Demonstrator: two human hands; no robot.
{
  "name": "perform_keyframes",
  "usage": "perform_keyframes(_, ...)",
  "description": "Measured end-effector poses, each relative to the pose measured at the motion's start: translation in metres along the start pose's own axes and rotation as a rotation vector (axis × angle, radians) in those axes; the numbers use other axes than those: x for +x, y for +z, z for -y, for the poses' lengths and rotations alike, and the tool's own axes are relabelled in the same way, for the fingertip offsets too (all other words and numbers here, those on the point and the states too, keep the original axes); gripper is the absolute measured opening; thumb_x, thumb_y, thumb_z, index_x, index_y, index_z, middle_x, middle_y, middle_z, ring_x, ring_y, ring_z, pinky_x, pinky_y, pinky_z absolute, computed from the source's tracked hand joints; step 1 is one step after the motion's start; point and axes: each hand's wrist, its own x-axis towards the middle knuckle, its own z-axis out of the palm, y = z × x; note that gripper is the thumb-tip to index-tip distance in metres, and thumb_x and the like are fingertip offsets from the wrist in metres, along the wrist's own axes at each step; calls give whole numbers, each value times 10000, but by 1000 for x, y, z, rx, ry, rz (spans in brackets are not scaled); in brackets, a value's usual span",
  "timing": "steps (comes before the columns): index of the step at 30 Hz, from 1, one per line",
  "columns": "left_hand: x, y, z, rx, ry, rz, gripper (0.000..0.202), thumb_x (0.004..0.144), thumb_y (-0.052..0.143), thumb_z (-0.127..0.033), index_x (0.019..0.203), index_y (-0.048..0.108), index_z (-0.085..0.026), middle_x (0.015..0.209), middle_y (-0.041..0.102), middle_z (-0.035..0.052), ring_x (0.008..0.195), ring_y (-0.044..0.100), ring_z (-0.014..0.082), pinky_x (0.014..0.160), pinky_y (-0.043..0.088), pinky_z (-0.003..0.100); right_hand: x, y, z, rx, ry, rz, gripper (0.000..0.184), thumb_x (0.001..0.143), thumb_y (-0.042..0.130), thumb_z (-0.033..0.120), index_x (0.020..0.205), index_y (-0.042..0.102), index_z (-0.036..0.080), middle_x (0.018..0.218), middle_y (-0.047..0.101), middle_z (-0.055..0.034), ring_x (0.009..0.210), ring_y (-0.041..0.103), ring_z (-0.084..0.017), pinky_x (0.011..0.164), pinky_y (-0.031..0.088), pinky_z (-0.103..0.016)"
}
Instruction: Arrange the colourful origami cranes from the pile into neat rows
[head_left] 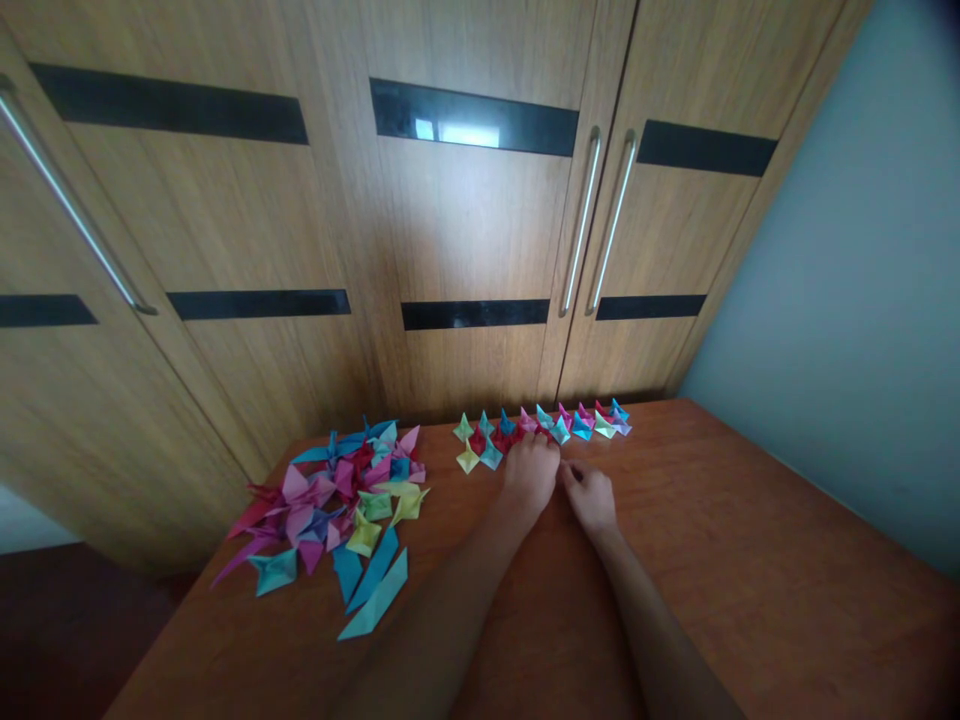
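Note:
Small folded-paper origami pieces with pointed tips, among them a yellow one and a light blue one, stand in rows at the back of the table. My left hand is over the front of these rows, its fingers bent down and closed among the pieces. Red paper shows just beyond its fingertips; what they grip is hidden. Just to the right and nearer to me, my right hand is closed, with thumb and fingertips pinched close to the left hand. Anything in that pinch is too small to make out.
A loose heap of coloured origami pieces covers the table's left side, with flat blue strips in front. The brown tabletop extends right. A wooden wardrobe with metal handles stands behind, and a pale wall is at right.

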Motion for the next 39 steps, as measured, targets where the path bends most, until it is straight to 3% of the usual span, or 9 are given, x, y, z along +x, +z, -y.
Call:
perform_keyframes(6,-7,-5,0,-13,-14,12,245,885,408,-136,926,650,-143,959,621,121,945,544,241,739,472,329,0,0,1,-20,-2,7,343,851,400,400,823,693,224,793,711,-21,727,639,-170,649,434,-213)
perform_keyframes(9,-21,-13,1,-28,-18,17,251,893,395,-148,921,644,-157,965,617,111,953,542,229,759,461,324,-1,-1,2,-39,2,7,356,868,379,407,828,684,227,808,709,-18,746,645,-167,649,433,-211)
perform_keyframes(12,-51,-23,3,-50,-2,28,244,898,402,-193,855,642,-184,919,621,74,932,550,206,765,449,302,-2,-2,4,-70,19,8,325,874,390,411,894,663,235,866,709,-17,792,650,-166,661,433,-207)
perform_keyframes(18,-136,-40,28,-250,-49,109,189,863,443,-210,832,627,-241,789,617,-1,736,575,151,645,417,246,-2,-2,10,-195,91,40,347,845,460,452,1112,571,259,855,701,-23,816,652,-194,655,431,-234)
perform_keyframes(23,-179,-49,49,-404,-105,107,234,860,411,-178,827,636,-235,775,624,7,754,578,151,657,412,231,5,1,19,-328,158,96,349,847,448,472,1084,597,263,873,689,-58,831,648,-216,671,437,-270)
perform_keyframes(26,-184,-51,54,-477,-139,72,250,860,402,-182,854,648,-225,807,639,20,773,582,155,700,422,238,8,4,25,-394,171,116,338,858,427,472,1031,622,257,913,683,-80,859,644,-231,708,446,-301)
perform_keyframes(39,-183,-58,52,-505,-161,55,209,809,449,-139,774,635,-226,716,612,-16,683,547,127,616,370,213,6,8,40,-519,136,150,352,891,373,440,1033,626,241,968,673,-97,885,638,-243,729,453,-324)
